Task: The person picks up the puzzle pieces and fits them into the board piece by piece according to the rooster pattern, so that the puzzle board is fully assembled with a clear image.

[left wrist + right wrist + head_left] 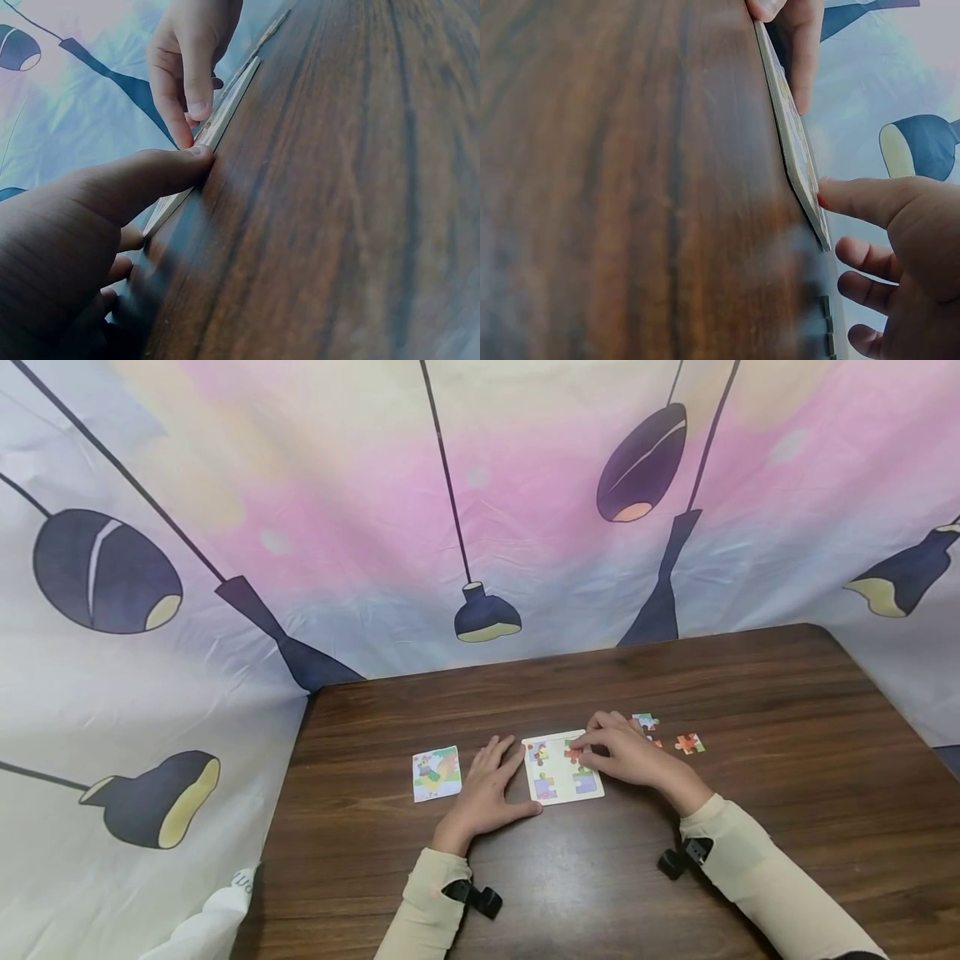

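Observation:
A white-framed puzzle board [556, 802] lies on the table with puzzle pieces at its corners and a pale middle. My left hand [487, 793] is spread along its left side, thumb at the near left corner and index fingertip at the far left corner. In the left wrist view the thumb [161, 176] rests against the board's edge. My right hand [626, 752] reaches over the far right corner and pinches a red puzzle piece [572, 753] low at the board. A bit of red shows under its fingertip [831, 189] in the right wrist view; its other fingers hang loosely bent.
Right of the board lie loose pieces: a red-orange one [689, 743] and a blue-green one [645, 721], with another partly behind my right hand. A square picture card [437, 774] lies left of my left hand. A printed curtain [375, 527] hangs behind the brown table [750, 693].

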`<action>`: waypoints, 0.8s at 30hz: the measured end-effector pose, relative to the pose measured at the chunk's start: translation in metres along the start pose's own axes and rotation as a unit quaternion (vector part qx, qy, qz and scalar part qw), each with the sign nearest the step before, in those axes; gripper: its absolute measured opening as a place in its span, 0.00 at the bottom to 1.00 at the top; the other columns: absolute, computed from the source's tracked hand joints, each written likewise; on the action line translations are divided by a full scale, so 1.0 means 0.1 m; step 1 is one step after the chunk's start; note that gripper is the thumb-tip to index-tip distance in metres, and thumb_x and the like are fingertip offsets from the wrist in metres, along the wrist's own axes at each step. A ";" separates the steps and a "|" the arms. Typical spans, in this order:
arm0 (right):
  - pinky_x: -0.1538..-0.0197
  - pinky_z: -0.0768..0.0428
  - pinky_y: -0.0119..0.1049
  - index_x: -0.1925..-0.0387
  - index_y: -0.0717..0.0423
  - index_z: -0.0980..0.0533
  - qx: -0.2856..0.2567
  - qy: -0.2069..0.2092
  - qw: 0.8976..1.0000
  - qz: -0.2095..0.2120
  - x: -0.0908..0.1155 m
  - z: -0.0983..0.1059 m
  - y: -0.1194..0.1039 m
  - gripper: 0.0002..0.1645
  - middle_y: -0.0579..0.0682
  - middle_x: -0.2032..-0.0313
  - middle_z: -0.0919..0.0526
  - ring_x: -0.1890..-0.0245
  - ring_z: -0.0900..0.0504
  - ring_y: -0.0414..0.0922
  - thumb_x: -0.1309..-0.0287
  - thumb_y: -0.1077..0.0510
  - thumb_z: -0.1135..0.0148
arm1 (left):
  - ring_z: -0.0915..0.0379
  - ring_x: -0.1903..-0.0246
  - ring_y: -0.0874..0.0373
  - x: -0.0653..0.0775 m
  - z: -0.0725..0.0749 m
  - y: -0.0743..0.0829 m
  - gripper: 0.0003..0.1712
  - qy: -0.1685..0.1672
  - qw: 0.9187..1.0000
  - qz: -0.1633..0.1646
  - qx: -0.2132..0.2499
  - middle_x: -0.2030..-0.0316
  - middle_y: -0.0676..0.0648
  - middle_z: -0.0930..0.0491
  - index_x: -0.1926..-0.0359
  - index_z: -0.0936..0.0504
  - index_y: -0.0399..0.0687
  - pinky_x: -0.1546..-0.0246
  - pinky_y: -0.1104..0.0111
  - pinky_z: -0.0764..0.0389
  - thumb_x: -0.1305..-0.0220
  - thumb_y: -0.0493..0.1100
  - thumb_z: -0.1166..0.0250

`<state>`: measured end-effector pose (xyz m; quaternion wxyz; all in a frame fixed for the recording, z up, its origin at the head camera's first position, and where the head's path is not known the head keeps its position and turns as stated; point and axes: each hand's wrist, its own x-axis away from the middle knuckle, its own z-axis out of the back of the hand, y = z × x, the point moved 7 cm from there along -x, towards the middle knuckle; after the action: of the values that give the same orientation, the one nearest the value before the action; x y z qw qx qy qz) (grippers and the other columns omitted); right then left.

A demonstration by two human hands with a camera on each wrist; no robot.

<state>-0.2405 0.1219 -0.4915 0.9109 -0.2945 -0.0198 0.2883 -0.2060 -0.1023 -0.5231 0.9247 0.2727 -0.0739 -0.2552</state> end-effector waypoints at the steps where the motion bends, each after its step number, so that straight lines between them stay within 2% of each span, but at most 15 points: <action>1: 0.59 0.41 0.45 0.48 0.46 0.10 0.004 0.002 1.000 0.002 0.00 0.00 0.01 0.14 0.43 0.59 0.24 0.60 0.33 0.43 0.33 0.55 0.26 | 0.61 0.17 0.40 0.00 0.00 0.00 0.56 -0.002 1.000 0.002 0.000 0.18 0.41 0.47 0.18 0.38 0.46 0.20 0.41 0.52 0.38 0.64 0.26; 6: 0.60 0.40 0.43 0.51 0.44 0.09 0.018 0.009 1.000 0.008 -0.04 -0.01 0.02 0.13 0.43 0.60 0.24 0.61 0.32 0.43 0.36 0.57 0.24 | 0.62 0.17 0.40 -0.01 0.00 0.00 0.55 -0.004 1.000 0.004 0.005 0.18 0.41 0.47 0.18 0.38 0.46 0.20 0.41 0.53 0.37 0.64 0.26; 11: 0.60 0.39 0.43 0.53 0.45 0.09 0.038 0.026 0.999 0.019 -0.09 -0.02 -0.02 0.13 0.43 0.61 0.23 0.62 0.31 0.44 0.37 0.62 0.29 | 0.62 0.17 0.40 0.01 0.01 0.01 0.55 -0.004 1.000 0.007 0.011 0.18 0.41 0.48 0.18 0.38 0.45 0.20 0.40 0.53 0.37 0.64 0.26; 15: 0.60 0.39 0.42 0.55 0.47 0.09 0.054 0.037 0.998 0.005 -0.13 -0.03 -0.02 0.14 0.44 0.61 0.22 0.62 0.30 0.44 0.39 0.63 0.31 | 0.63 0.17 0.41 0.01 0.01 0.01 0.56 -0.007 1.000 0.009 0.012 0.17 0.41 0.48 0.18 0.39 0.46 0.20 0.41 0.55 0.37 0.64 0.26; 20: 0.59 0.38 0.43 0.56 0.47 0.09 0.042 0.047 0.998 0.000 -0.13 -0.03 0.00 0.15 0.44 0.62 0.22 0.63 0.29 0.44 0.39 0.65 0.34 | 0.62 0.17 0.39 0.00 0.02 0.02 0.55 -0.005 1.000 0.003 0.010 0.18 0.40 0.48 0.18 0.38 0.45 0.20 0.40 0.53 0.36 0.64 0.26; 24: 0.59 0.38 0.43 0.53 0.49 0.10 0.022 0.061 0.998 0.006 -0.08 0.02 0.04 0.13 0.45 0.62 0.21 0.64 0.29 0.44 0.33 0.64 0.34 | 0.62 0.17 0.39 0.00 0.01 0.01 0.55 -0.004 1.000 0.003 0.009 0.18 0.40 0.47 0.18 0.38 0.45 0.20 0.40 0.53 0.36 0.64 0.26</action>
<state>-0.2495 0.1212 -0.4908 0.9149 -0.2918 0.0437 0.2755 -0.2059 -0.1021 -0.5216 0.9226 0.2799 -0.0806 -0.2530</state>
